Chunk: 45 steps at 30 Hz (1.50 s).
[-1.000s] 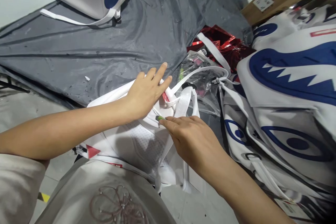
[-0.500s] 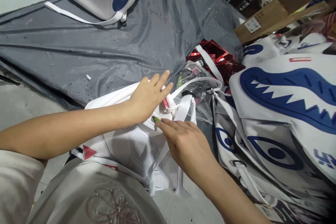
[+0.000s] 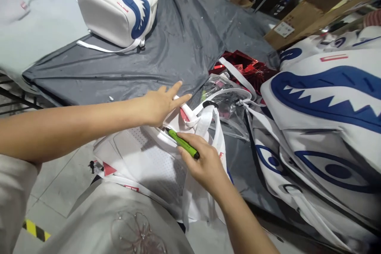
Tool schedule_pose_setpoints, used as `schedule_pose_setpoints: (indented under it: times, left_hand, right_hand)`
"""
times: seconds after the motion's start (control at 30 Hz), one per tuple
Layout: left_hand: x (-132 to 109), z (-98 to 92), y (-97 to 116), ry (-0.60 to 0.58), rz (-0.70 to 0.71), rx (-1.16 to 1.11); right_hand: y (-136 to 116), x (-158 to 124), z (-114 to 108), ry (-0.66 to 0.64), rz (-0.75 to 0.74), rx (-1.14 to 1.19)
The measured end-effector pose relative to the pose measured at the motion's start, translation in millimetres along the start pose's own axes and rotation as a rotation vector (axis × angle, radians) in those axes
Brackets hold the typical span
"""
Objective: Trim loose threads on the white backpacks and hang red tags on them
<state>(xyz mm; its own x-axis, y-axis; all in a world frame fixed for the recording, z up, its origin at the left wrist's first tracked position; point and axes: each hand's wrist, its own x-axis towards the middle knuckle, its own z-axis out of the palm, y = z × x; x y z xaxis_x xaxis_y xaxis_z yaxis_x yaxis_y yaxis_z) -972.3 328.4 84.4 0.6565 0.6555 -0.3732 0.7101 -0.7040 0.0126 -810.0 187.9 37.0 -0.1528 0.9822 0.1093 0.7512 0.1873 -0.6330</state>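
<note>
A white backpack (image 3: pixel 149 158) lies back-side up at the near edge of the grey-covered table (image 3: pixel 125 71), its mesh panel toward me. My left hand (image 3: pixel 160 103) rests flat on its top end, fingers stretched out over the white straps (image 3: pixel 205 121). My right hand (image 3: pixel 202 162) is closed on a slim green pen-like tool (image 3: pixel 183 143), whose tip touches the backpack near the straps.
A finished white-and-blue shark-face backpack (image 3: pixel 119 6) stands at the far side. More shark-print backpacks (image 3: pixel 324 99) are piled at the right. A clear plastic bag (image 3: pixel 226 99) and red foil (image 3: pixel 250 65) lie between. Cardboard boxes (image 3: pixel 300 20) stand behind.
The view tilted up, showing more of the table. My right hand turned, and more of the green tool shows in its grip. My left hand stayed on the backpack.
</note>
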Motion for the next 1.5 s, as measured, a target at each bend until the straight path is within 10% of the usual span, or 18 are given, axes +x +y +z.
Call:
schedule_pose_setpoints:
  times: [0.4, 0.63, 0.8, 1.5]
  left_hand:
    - [-67.6, 32.0, -12.9, 0.132, -0.112, 0.112]
    - [-65.6, 40.2, -37.1, 0.175, 0.013, -0.095]
    - [-75.7, 43.7, -40.1, 0.143, -0.144, -0.377]
    - [-34.5, 59.6, -64.3, 0.030, -0.089, -0.446]
  right_hand:
    - [-36.5, -9.7, 21.0, -0.102, -0.205, -0.031]
    - [-23.8, -0.7, 40.0, 0.055, -0.236, -0.127]
    - [-26.5, -4.9, 40.6, 0.078, -0.237, -0.128]
    - [-49.7, 32.3, 67.8, 0.076, -0.120, -0.230]
